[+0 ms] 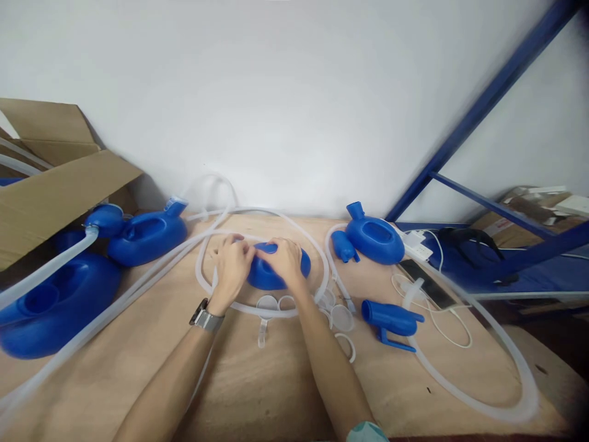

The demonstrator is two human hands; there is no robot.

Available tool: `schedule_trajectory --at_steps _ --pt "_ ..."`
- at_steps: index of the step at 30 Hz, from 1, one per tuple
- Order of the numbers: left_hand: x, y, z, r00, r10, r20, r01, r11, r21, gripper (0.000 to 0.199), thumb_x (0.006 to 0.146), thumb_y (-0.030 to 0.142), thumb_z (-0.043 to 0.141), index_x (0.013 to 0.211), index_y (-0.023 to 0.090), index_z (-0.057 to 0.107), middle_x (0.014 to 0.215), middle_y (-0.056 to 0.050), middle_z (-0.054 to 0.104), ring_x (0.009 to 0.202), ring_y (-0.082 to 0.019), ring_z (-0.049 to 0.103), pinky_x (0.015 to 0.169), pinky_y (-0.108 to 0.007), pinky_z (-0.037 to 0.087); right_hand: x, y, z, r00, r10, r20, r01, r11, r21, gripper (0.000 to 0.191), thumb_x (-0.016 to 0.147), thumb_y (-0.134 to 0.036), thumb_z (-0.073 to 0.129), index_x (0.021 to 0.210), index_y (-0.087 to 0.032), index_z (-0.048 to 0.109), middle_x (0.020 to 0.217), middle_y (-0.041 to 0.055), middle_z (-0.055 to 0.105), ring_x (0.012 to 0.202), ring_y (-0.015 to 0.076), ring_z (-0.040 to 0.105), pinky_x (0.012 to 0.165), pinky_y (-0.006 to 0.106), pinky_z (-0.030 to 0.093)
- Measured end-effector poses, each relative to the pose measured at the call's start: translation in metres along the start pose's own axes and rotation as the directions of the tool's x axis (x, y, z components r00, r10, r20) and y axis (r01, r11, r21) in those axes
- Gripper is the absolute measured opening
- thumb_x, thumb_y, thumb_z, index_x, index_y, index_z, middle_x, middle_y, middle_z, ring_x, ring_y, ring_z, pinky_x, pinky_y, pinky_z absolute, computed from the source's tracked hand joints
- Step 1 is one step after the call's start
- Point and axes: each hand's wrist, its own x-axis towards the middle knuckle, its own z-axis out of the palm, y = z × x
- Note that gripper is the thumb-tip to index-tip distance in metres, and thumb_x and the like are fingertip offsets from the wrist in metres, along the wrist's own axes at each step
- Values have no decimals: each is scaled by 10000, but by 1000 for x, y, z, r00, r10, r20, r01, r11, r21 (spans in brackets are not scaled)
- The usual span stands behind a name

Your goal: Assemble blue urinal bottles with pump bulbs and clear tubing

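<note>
A blue plastic urinal bottle lies on the table between my hands, partly covered by them. My right hand rests over its top, thumb and fingers curled around a raised part of it. Close against the bottle's left side is my left hand, its fingers bent and thumb pressed toward the fingertips. Whatever may be between those fingertips is too small or hidden to name. A clear plastic hose loops around the bottle. Near my right forearm lie several translucent caps and rings.
More blue urinal bottles stand at the right and at the left. A blue funnel-like part with a hose lies right, near a phone and white cables. An open cardboard box is at left; a blue metal frame rises right.
</note>
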Motion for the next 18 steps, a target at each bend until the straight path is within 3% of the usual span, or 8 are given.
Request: schedule_trajectory --at_steps 8,12,14,16,18 --pt "1 8 4 998 -34 -57 35 999 16 319 932 214 556 613 221 556 1197 -139 746 1125 -393 653 979 -610 455 0 0 2 999 29 -26 -29 999 -17 420 846 -642 789 1023 -262 823 1085 97 842 1121 303 755 999 369 489" --pt "-5 3 3 998 -4 -69 4 1000 0 295 970 280 567 687 216 617 1341 -143 698 1201 -395 647 1037 -599 461 -2 -1 1 999 29 -16 -30 999 -24 443 870 -654 756 1058 -257 816 1118 105 837 1146 304 750 1013 370 490" --pt "-8 -3 2 995 6 -102 -8 1000 -21 182 980 351 604 928 208 704 1468 -162 621 1279 -393 618 1057 -560 477 -3 -2 1 1000 30 0 -30 999 -26 464 880 -663 737 1069 -246 811 1123 120 834 1158 313 747 1013 379 492" --pt "-9 -11 0 988 21 -154 -29 998 -50 414 968 429 651 1308 194 638 1587 -192 508 1339 -391 587 1052 -520 497 -1 -1 0 999 31 35 -30 999 -24 505 863 -697 733 1047 -233 811 1096 143 833 1151 339 748 989 398 504" --pt "-8 -18 -3 987 64 -150 -71 997 -39 598 980 456 643 1501 197 502 1588 -199 505 1344 -384 587 1056 -500 493 9 6 -2 995 28 98 -27 1000 -10 548 849 -737 722 1035 -228 808 1054 145 834 1108 349 758 940 405 528"
